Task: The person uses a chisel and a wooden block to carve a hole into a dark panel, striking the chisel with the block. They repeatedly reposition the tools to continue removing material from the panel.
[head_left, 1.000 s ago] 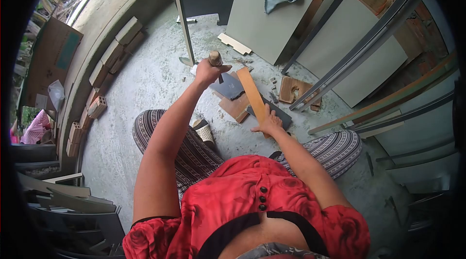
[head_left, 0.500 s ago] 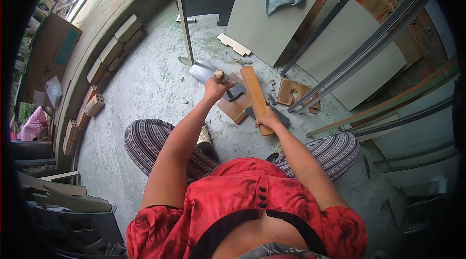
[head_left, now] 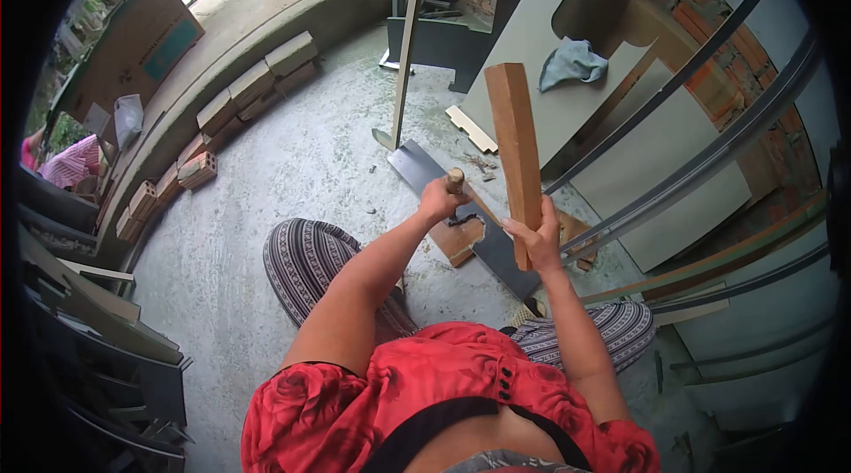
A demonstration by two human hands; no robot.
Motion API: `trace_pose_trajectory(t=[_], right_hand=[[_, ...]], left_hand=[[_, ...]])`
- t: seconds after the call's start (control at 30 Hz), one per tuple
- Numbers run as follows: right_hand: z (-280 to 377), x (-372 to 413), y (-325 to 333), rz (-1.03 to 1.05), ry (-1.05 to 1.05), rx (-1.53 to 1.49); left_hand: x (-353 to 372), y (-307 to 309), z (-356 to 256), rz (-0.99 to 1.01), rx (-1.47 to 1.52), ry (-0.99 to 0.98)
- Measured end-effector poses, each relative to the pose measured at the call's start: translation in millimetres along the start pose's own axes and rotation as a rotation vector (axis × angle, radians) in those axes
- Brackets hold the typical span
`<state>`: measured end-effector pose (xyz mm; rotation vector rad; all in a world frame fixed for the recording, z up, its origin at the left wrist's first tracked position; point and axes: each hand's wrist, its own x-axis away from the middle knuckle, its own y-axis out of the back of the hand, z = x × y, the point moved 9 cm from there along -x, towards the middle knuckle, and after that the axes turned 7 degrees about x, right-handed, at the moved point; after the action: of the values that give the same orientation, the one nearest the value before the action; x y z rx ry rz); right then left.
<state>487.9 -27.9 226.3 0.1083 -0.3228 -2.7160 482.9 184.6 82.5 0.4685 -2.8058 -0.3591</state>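
Note:
My left hand (head_left: pixel 441 202) is wrapped round the light wooden handle (head_left: pixel 455 177) of a chisel-like tool, held upright over a dark grey panel (head_left: pixel 505 262). The panel has a ragged cut-out, and the tool's lower end is at its edge. Under the panel lies a brown wooden board (head_left: pixel 456 242). My right hand (head_left: pixel 539 234) grips the lower end of a thick wooden block (head_left: pixel 516 136), which is raised and points away from me, to the right of the handle.
Leaning panels (head_left: pixel 660 158) and metal strips stand at the right, with a blue-grey cloth (head_left: pixel 573 63) on one. A thin upright post (head_left: pixel 408 47) stands beyond the dark panel. Bricks (head_left: pixel 251 86) line the low ledge at the left.
The wooden block in my right hand has risen off the work and swung more upright. The camera view has shifted, and more of the dark panel shows. My left hand still holds the handle.

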Motion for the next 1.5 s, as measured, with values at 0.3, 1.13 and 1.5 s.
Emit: trace_pose_trajectory(t=[0.3,1.13,1.5], right_hand=[[-28.8,23.8,-0.8,0.224,-0.087,0.548],[-45.0,29.7,6.5,0.287,-0.183,0.774],[61.1,32.8,15.9,0.005,0.252,0.045]], left_hand=[[-3.4,-7.2,12.0,-0.019,0.169,-0.086],[-7.0,-23.5,8.1,0.217,0.246,-0.057],[-5.2,-27.6,5.7,0.179,0.049,-0.078]])
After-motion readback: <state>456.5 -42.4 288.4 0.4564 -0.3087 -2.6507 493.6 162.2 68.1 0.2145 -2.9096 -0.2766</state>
